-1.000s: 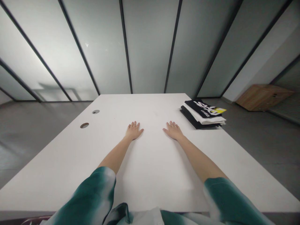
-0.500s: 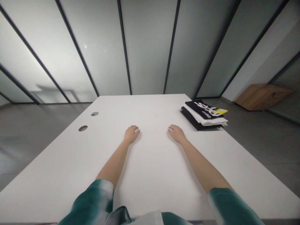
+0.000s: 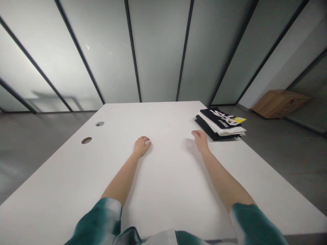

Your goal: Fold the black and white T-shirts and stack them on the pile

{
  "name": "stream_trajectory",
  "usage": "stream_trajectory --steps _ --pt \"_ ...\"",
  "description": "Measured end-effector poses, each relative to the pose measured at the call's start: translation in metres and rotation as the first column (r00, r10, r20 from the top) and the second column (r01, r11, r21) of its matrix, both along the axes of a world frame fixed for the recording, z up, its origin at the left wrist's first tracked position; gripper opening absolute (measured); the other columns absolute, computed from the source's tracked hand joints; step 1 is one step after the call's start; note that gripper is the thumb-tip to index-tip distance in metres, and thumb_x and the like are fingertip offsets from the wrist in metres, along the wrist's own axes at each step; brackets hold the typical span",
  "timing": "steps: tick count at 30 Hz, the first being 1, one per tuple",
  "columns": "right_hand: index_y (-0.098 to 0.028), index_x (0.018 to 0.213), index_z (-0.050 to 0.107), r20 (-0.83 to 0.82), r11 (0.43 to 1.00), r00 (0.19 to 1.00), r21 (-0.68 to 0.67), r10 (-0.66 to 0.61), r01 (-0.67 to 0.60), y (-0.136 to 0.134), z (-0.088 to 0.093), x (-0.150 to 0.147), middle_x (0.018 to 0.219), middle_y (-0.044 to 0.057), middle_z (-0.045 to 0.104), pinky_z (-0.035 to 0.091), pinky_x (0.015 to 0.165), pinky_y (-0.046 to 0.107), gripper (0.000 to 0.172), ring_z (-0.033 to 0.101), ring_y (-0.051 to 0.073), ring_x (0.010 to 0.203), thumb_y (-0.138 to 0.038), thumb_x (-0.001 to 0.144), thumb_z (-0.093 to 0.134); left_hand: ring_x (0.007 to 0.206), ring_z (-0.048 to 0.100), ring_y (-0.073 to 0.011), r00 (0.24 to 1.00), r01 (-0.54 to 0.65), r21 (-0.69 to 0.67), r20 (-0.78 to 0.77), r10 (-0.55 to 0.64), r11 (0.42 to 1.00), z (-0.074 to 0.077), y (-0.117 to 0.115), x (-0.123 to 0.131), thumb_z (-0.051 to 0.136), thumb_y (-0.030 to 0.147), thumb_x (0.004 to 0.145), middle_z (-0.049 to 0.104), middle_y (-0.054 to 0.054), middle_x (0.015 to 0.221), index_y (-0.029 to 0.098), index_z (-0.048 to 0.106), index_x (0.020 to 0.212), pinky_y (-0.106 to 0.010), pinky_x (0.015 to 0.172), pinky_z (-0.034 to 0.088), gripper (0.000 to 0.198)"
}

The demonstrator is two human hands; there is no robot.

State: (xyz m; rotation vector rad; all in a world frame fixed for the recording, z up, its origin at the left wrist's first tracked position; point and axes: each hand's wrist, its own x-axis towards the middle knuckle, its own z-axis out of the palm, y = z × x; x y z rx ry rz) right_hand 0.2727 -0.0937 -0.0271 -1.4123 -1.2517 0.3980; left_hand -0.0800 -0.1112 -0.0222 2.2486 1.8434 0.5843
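Holds the right hand, nearer than the left hand, just lower left of the cloth stack at centre right, with fingers loosely curled, empty.

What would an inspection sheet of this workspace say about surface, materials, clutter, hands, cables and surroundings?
Surface: white table, two round openings toward its left side
Job's things: stack of folded black and white items, lettering and yellow on top, near the right edge
Clutter: nothing seen
Grippers: left hand curled, at the table; right hand above the table, near the stack
Cables: nothing seen
Surroundings: frosted panels, grey floor, wooden cabinet
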Motion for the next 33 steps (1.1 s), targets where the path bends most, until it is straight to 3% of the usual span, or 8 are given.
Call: stream_trajectory --steps 5,9,12,17,23,26,30,33 --pt "-0.018 0.083 0.068 0.266 0.968 0.935 0.156 -0.233 0.197 0.006 0.035 0.045 0.081 0.009 0.069 0.049 0.081 0.039 0.024 0.062 0.024 0.080 -0.033 0.081 0.049 0.115 0.059 -0.0278 1.000 -0.002 -0.006 0.005 0.002 1.000 0.000 0.000 0.000 0.051 0.032 0.089 0.065 -0.012 0.123 0.016 0.068 0.112 -0.041 0.102 0.045 0.033" --pt "-0.012 0.096 0.071 0.606 0.933 0.716 0.151 -0.348 0.326 0.012 0.067 0.092 0.102 0.017 0.069 0.044 0.094 0.047 0.028 0.059 0.032 0.102 -0.022 0.080 0.050 0.114 0.060 -0.0278 1.000 0.004 0.008 0.000 -0.004 1.000 -0.002 0.002 -0.001 0.052 0.032 0.089 0.066 -0.012 0.122 0.017 0.068 0.112 -0.041 0.102 0.045 0.032" --pt "-0.008 0.115 0.068 0.762 0.890 0.592 -0.044 -0.264 0.454 0.019 0.082 0.119 0.117 0.022 0.066 0.044 0.093 0.049 0.041 0.058 0.036 0.110 -0.027 0.082 0.054 0.113 0.060 -0.0285 1.000 -0.001 0.013 0.000 0.001 1.000 -0.003 0.003 -0.001 0.052 0.033 0.088 0.066 -0.013 0.121 0.017 0.069 0.111 -0.042 0.101 0.046 0.032" --pt "-0.011 0.132 0.062 0.817 0.775 0.576 -0.349 -0.024 0.527 0.030 0.091 0.133 0.127 0.023 0.062 0.044 0.092 0.048 0.051 0.057 0.037 0.116 -0.035 0.087 0.053 0.113 0.060 -0.0280 1.000 0.007 0.015 0.003 -0.007 1.000 -0.004 0.003 -0.001 0.051 0.033 0.089 0.066 -0.013 0.121 0.017 0.068 0.111 -0.041 0.101 0.045 0.032" --pt "-0.010 0.117 0.070 0.828 0.754 0.551 -0.297 -0.102 0.586 0.036 0.103 0.110 0.112 0.023 0.068 0.045 0.089 0.050 0.041 0.063 0.036 0.106 -0.028 0.091 0.044 0.112 0.060 -0.0266 1.000 -0.003 0.017 0.006 0.003 1.000 -0.005 0.003 -0.001 0.051 0.034 0.090 0.066 -0.011 0.120 0.019 0.068 0.112 -0.041 0.101 0.046 0.032" --pt "-0.007 0.108 0.071 0.849 0.799 0.495 -0.163 -0.185 0.579 0.038 0.109 0.082 0.101 0.024 0.070 0.043 0.088 0.048 0.039 0.064 0.033 0.099 -0.025 0.092 0.041 0.113 0.060 -0.0266 1.000 -0.012 0.016 0.006 0.011 1.000 -0.004 0.003 -0.001 0.051 0.035 0.090 0.066 -0.011 0.120 0.019 0.068 0.112 -0.041 0.101 0.045 0.032" --pt "-0.009 0.106 0.071 0.878 0.937 0.458 -0.036 -0.137 0.348 0.031 0.098 0.019 0.105 0.023 0.070 0.041 0.089 0.045 0.036 0.063 0.032 0.099 -0.026 0.094 0.041 0.114 0.059 -0.0266 1.000 -0.017 0.013 0.009 0.017 1.000 -0.003 0.002 0.000 0.052 0.035 0.090 0.066 -0.010 0.121 0.020 0.068 0.112 -0.042 0.102 0.045 0.032" --pt "-0.014 0.101 0.072 0.844 0.973 0.519 -0.212 0.137 0.088 0.016 0.076 -0.038 0.102 0.017 0.073 0.044 0.085 0.038 0.033 0.064 0.028 0.093 -0.030 0.095 0.044 0.115 0.058 -0.0267 1.000 -0.025 0.002 0.003 0.025 1.000 -0.002 0.002 0.001 0.052 0.034 0.090 0.066 -0.010 0.122 0.019 0.068 0.113 -0.042 0.102 0.044 0.032"
